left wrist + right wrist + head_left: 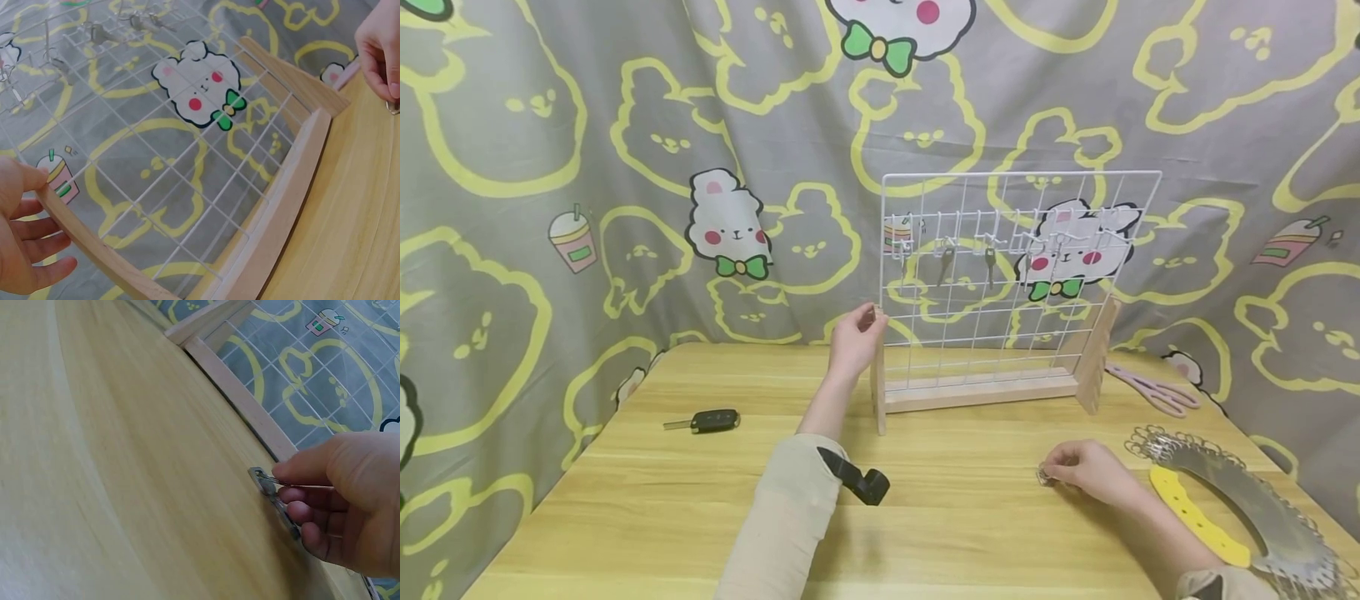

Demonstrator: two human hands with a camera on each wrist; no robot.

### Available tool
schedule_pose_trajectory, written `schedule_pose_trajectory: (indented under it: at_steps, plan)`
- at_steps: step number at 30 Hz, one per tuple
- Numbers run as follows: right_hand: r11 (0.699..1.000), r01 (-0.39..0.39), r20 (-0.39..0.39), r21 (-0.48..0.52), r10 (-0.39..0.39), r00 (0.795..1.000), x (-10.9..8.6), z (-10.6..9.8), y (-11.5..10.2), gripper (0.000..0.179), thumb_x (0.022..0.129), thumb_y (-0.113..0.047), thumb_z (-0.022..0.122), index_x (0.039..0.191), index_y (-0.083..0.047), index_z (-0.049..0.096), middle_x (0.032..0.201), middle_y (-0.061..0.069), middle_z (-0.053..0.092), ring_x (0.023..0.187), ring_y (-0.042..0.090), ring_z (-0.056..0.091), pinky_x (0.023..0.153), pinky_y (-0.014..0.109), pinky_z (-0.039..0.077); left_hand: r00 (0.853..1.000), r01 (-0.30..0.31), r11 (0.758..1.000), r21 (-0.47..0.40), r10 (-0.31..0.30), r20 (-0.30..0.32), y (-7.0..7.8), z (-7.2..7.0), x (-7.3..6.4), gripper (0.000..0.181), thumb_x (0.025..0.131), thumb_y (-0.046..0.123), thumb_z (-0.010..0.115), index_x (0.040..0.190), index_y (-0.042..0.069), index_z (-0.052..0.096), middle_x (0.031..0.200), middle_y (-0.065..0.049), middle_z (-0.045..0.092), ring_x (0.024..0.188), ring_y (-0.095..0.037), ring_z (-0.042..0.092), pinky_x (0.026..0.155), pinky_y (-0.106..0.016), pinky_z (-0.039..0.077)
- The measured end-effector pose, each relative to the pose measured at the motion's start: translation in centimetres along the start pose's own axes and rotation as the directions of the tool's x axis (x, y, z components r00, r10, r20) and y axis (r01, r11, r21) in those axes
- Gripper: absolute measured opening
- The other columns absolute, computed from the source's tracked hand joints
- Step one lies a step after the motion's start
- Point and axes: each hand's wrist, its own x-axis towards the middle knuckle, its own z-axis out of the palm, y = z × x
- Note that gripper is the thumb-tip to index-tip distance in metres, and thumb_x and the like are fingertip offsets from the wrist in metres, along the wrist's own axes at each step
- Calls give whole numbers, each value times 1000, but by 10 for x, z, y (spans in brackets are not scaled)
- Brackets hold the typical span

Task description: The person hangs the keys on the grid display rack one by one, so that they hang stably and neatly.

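Note:
A white wire grid rack [992,329] stands upright in wooden side supports on the table. Keys [990,265] hang from hooks in its upper part. My left hand [856,340] holds the top end of the left wooden support [94,247] between thumb and forefinger, with the other fingers spread loosely beside it. In front of the rack, low over the table, my right hand [1093,473] pinches a metal key ring. From that ring a silver key [267,486] hangs below the fingertips; the hand hides part of it.
To the left lies a black car key [715,421]. On the right are a curved metal holder [1232,492] edged with many rings, a yellow curved piece [1198,517] and lilac scissors [1153,390]. A patterned grey curtain [805,125] hangs behind the wooden table [625,492].

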Motion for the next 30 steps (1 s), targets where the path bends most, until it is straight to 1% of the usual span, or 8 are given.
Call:
schedule_pose_trajectory:
  at_steps: [2, 6, 9, 11, 17, 22, 27, 30]
  plan:
    - [1000, -12, -19, 14, 12, 1000, 0, 1, -1, 4, 81, -11, 67, 82, -7, 65, 68, -1, 60, 53, 10, 50, 45, 23, 43, 1000, 0, 1000, 1, 0, 0, 1, -1, 0, 51, 91, 23, 60, 136, 7, 45, 128, -13, 54, 117, -26, 50, 99, -35, 42]
    - [995, -27, -37, 97, 31, 999, 1, 0, -1, 8, 80, -2, 65, 86, 0, 60, 72, 4, 58, 57, 14, 54, 48, 26, 49, 1000, -2, 1000, 3, 2, -2, 2, -1, -1, 51, 90, 24, 60, 136, 7, 46, 128, -13, 54, 117, -26, 50, 99, -34, 42]
    - [985, -27, -38, 173, 34, 999, 2, -5, 0, 14, 81, 1, 63, 92, 5, 57, 76, 8, 57, 63, 18, 58, 53, 28, 54, 1000, -3, 1000, 8, 3, -5, 1, -1, 0, 50, 91, 24, 60, 136, 7, 46, 127, -13, 54, 117, -26, 50, 99, -34, 41]
    - [982, -15, -41, 190, 23, 999, 2, -12, -1, 16, 82, 0, 62, 95, 7, 57, 79, 9, 57, 66, 19, 60, 56, 29, 55, 1000, 0, 1000, 11, 0, -5, 1, -1, 0, 50, 91, 24, 60, 136, 7, 46, 127, -13, 54, 117, -26, 50, 99, -34, 41]
    - [993, 50, -39, 111, -45, 998, 0, -40, -8, 17, 86, -2, 61, 98, 8, 60, 82, 10, 62, 67, 20, 61, 59, 30, 55, 1000, -1, 1000, 6, 1, -5, -1, 0, 0, 50, 90, 24, 60, 136, 7, 46, 127, -12, 55, 116, -25, 51, 99, -34, 41]
    - [995, 69, -29, 70, -68, 997, 3, -64, -11, 18, 89, -5, 59, 100, 8, 61, 82, 10, 63, 68, 18, 61, 61, 31, 56, 1000, -2, 1000, -7, 2, -3, -1, 1, 0, 51, 90, 24, 60, 136, 7, 45, 128, -13, 54, 117, -25, 50, 99, -33, 42]
    - [994, 108, -60, -11, -108, 992, 7, -87, -17, 17, 91, -10, 58, 100, 4, 61, 83, 8, 63, 69, 12, 59, 61, 29, 54, 1000, 3, 1000, -7, -3, -3, -1, 1, 0, 51, 91, 25, 60, 136, 7, 45, 129, -12, 54, 118, -25, 50, 99, -33, 42]
    - [986, 156, -91, -50, -160, 983, 10, -99, -20, 14, 90, -8, 59, 98, 4, 61, 82, 7, 63, 65, 8, 56, 57, 28, 52, 1000, 2, 1000, -3, -2, -1, -1, 0, 0, 51, 91, 25, 59, 136, 8, 45, 129, -12, 53, 118, -25, 50, 99, -33, 42]
